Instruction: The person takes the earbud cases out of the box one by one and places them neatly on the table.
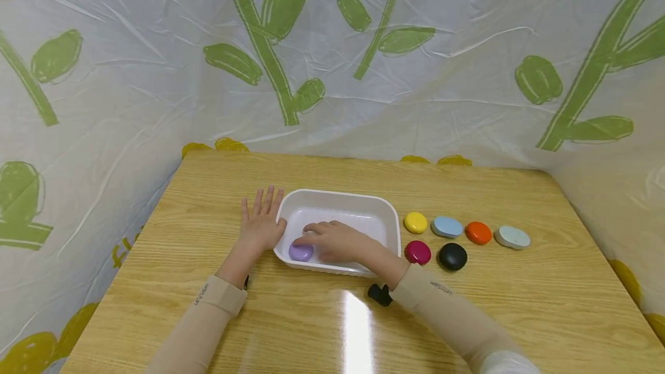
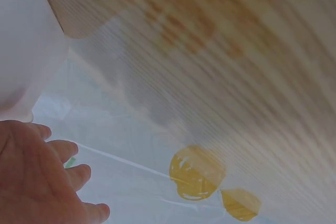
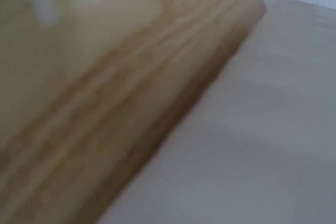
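A white rectangular bin (image 1: pixel 343 194) stands on the wooden table, with a smooth purple disc (image 1: pixel 301 253) in its near left corner. My right hand (image 1: pixel 340 242) reaches over the near wall into the bin, and its leftmost finger overlaps the top of the disc. The fingers are lightly bent, not wrapped round it. At the bin's left end my left hand (image 1: pixel 261 228) lies with fingers spread, the thumb right at the rim. In the left wrist view the same hand (image 2: pixel 37 177) shows its spread fingertips close to the bin wall (image 2: pixel 31 40). Only the bin's blurred wall (image 3: pixel 252 145) shows in the right wrist view, without the hand.
Right of the bin, several smooth pieces lie in two rows: yellow (image 1: pixel 415 222), light blue (image 1: pixel 447 227), orange (image 1: pixel 478 232) and pale grey (image 1: pixel 512 236) behind, crimson (image 1: pixel 418 252) and black (image 1: pixel 452 256) in front. A flowered sheet (image 1: pixel 332 103) hangs around the table (image 1: pixel 291 328).
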Available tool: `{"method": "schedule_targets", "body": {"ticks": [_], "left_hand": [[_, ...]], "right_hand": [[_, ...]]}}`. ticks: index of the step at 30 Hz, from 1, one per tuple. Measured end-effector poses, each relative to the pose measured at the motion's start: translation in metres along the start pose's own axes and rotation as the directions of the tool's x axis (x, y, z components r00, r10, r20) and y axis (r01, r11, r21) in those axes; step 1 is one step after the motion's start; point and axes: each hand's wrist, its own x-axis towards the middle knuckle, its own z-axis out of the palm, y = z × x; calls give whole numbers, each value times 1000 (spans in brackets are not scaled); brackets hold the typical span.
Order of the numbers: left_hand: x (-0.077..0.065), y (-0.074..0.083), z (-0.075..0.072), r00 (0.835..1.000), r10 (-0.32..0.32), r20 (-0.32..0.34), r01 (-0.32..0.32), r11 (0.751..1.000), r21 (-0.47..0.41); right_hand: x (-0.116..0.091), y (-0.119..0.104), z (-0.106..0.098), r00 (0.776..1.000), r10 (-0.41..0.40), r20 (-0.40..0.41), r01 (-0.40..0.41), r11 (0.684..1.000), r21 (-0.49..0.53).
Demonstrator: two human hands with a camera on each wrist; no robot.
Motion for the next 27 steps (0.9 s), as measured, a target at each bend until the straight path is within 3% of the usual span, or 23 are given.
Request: {"method": "schedule_targets", "body": {"ticks": [11,27], "left_hand": [[-2,1,-1,1000,0,7,0,1000,-20],[0,1,1,1000,-4,2,4,1000,-7]], "right_hand": [[11,-6,10,998,-55,-14,54,996,-78],[8,-7,7,996,-62,-58,57,995,-84]]}}
